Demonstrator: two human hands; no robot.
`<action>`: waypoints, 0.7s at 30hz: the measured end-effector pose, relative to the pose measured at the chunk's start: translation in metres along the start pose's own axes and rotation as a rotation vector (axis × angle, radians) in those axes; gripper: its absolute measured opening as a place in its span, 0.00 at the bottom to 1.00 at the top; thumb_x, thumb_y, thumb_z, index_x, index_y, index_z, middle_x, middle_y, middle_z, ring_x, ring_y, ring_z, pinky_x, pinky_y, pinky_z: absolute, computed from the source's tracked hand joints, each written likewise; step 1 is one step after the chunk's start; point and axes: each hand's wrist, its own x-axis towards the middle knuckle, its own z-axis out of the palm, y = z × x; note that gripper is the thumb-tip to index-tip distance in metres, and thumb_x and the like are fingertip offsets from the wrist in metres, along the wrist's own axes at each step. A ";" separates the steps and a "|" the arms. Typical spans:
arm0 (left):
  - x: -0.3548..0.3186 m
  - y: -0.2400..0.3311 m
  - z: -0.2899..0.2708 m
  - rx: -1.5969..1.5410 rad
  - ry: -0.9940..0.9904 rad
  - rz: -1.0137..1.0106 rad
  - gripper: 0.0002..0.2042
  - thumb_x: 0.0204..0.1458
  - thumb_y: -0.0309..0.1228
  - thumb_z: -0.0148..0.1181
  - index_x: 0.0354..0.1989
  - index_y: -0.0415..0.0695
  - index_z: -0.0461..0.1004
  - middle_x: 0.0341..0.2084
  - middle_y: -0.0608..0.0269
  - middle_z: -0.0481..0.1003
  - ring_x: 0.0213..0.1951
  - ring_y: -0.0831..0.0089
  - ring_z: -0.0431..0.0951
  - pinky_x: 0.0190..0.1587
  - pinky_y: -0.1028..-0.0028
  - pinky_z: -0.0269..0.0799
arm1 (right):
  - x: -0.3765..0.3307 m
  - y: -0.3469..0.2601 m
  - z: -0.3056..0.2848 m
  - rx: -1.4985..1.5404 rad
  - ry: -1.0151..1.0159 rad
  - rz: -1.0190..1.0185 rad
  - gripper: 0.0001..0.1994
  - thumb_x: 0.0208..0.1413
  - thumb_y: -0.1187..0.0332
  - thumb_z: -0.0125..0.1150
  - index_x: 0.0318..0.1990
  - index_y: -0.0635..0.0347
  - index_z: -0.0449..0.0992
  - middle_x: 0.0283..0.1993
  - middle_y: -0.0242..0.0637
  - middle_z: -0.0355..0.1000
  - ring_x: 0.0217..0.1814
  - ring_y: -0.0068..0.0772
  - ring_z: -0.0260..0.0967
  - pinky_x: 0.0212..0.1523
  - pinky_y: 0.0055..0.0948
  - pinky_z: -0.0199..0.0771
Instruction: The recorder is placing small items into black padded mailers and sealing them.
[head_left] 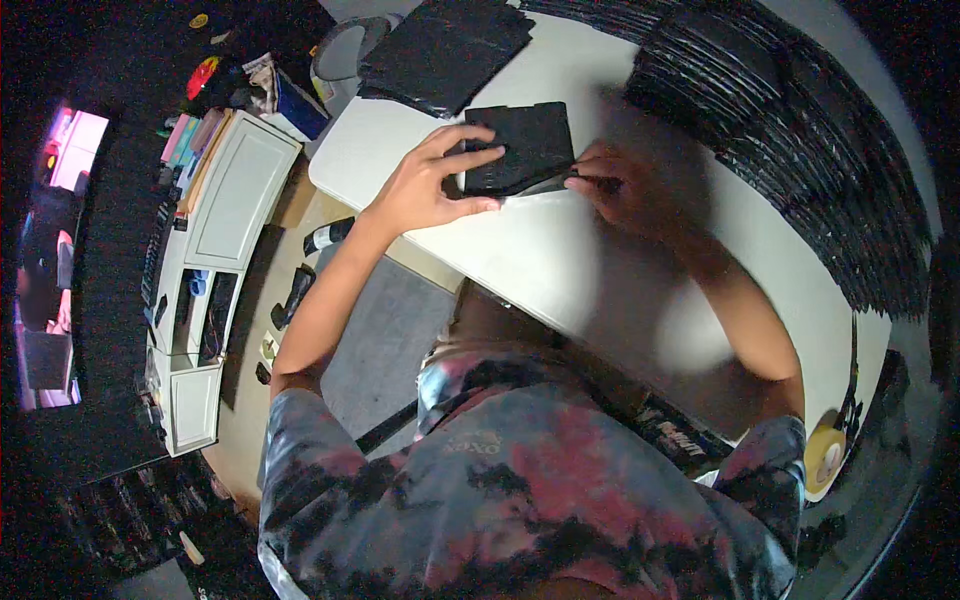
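- Left hand [432, 185], fingers spread, presses flat on the black square foam-like sheet [522, 142] lying on the white table [560, 270].
- Right hand [625, 185], blurred, pinches that sheet's near-right edge; grip detail unclear.
- A stack of similar black sheets [445, 50] lies beyond the left hand.

My left hand [432, 185] flat on left edge of square panel [520, 147] on counter [560, 260]; my right hand [625, 185] at its right corner. Panel stack [445, 50] behind, long row of panels [800, 130] right, tape roll [825, 458] near right edge, cabinet [225, 240] on floor left.
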 end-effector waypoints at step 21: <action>0.006 -0.016 0.018 0.002 -0.080 -0.132 0.25 0.63 0.45 0.60 0.64 0.46 0.75 0.67 0.49 0.69 0.72 0.53 0.63 0.76 0.55 0.52 | 0.045 -0.025 0.009 -0.489 -0.014 -0.077 0.22 0.59 0.65 0.65 0.59 0.61 0.72 0.53 0.52 0.75 0.56 0.53 0.75 0.59 0.51 0.74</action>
